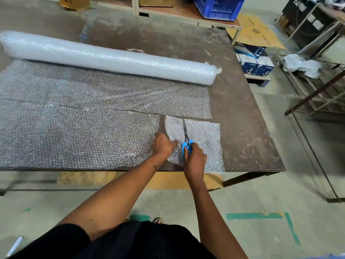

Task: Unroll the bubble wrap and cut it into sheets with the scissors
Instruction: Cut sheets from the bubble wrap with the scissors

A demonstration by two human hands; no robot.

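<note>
Two hands work at the near edge of a worn brown bench (242, 109), close together over a small piece of bubble wrap (203, 139). The right hand (195, 161) holds the scissors (186, 139) by their blue handles, its fingers curled through and round them, with the dark blades pointing away from the person and lying over the small piece, their tips near its far edge. The left hand (162, 145) sits just left of the scissors, its fingers curled down on the lifted left edge of that piece; whether they pinch it or only press it cannot be told. To the left lies a large cut sheet (74, 135) spread flat, reaching the bench's near edge. Beyond a narrow cut line, the unrolled length (104, 90) runs back to the bubble wrap roll (104, 57), which lies across the far left part of the bench. Past the bench stand a blue crate (218, 6) on a low shelf and some blue and white boxes (253, 60), with flat cardboard (255, 34) above them. Green tape marks (261, 215) show on the floor
</note>
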